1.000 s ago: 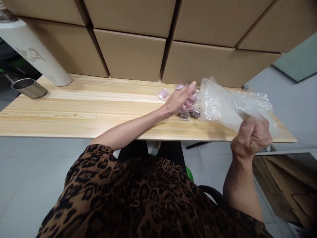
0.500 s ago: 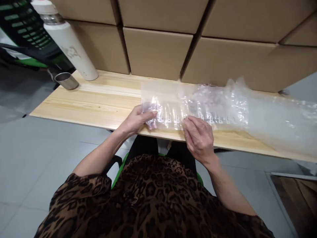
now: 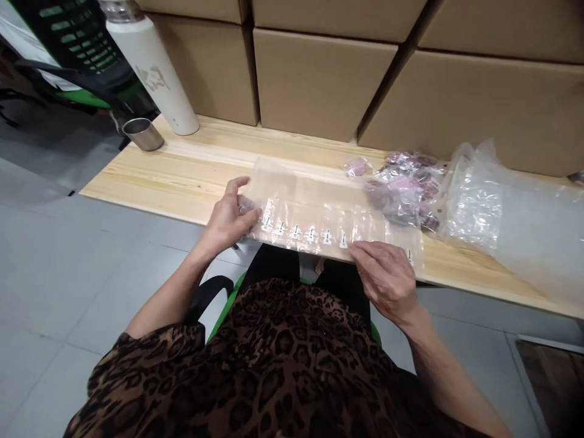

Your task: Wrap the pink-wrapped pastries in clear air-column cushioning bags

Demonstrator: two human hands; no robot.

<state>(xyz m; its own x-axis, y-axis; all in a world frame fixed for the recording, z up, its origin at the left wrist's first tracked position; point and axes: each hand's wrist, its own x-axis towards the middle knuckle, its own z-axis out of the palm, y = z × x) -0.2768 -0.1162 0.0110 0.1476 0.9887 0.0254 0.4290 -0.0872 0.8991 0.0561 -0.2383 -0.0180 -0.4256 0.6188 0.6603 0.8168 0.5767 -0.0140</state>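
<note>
**Clear sheet flat at the table's near edge, both hands on it**

I'm looking at the clear plastic sheet (image 3: 319,210), a long, thin, glossy rectangle lying flat on the wooden table (image 3: 191,167), right along the near edge. A row of small white labels runs along its near side, and faint seams divide it into narrow columns (pockets, by the look of them, though I can't say for sure).

The left hand (image 3: 228,219) comes in from the lower left with the forearm angled up, palm down, fingers spread and loosely curled over the sheet's left end. I can't tell whether it pinches the plastic or only presses on it. The right hand (image 3: 387,277) sits at the near edge on the right, knuckles up, fingers bent with their tips on the sheet's near rim; whether they grip it is hidden from me too.

Moving outward: just past the sheet's right end lies a heap of small wrapped pieces (image 3: 404,188), pinkish and dark brown in crinkly film, with one stray wrapped piece (image 3: 356,166) a little apart on the left. Beside the heap is a big crumpled clear bag (image 3: 511,213), soft and wrinkled, spilling toward the table's right end.

At the far left stand a white bottle (image 3: 152,70) and a small steel cup (image 3: 142,134). Plain brown cardboard boxes (image 3: 319,79) wall off the back.
</note>
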